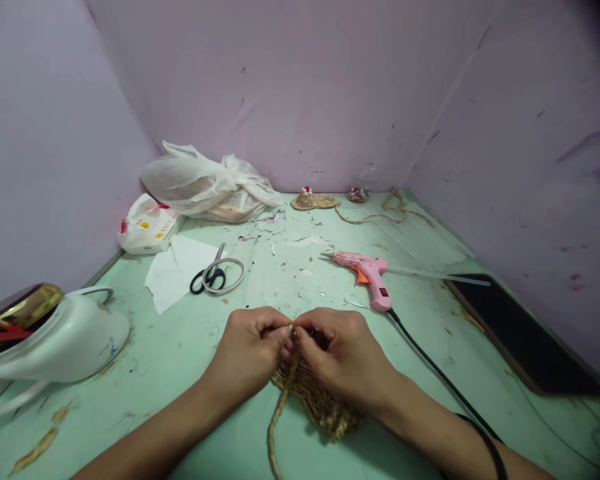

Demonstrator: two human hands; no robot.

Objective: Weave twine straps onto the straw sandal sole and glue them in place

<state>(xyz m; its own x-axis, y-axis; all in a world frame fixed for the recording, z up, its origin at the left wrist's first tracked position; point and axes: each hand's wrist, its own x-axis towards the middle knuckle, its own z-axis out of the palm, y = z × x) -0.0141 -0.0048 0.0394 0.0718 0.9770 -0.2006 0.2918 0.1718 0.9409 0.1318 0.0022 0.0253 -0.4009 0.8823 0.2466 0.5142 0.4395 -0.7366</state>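
Note:
My left hand [260,341] and my right hand [337,350] meet at the front middle of the table, thumbs and fingertips pinched together. Between them they grip the upper edge of a brown woven straw piece [313,393], whose body hangs below, partly covered by my right hand. A twisted straw cord [275,427] runs down from the pinch toward the front edge. Whether the left fingers grip cord or weave exactly is hidden. Ahead on the right lies a pink hot glue gun [367,270] with a clear glue stick in its back.
Black scissors [207,277] and a silver ring [223,277] lie on white paper at left. A white pitcher [75,337] stands nearer. Behind are a plastic bag [210,183], a small straw hat [313,200], beads [358,194] and cord. The gun's black cable [440,373] passes my right arm.

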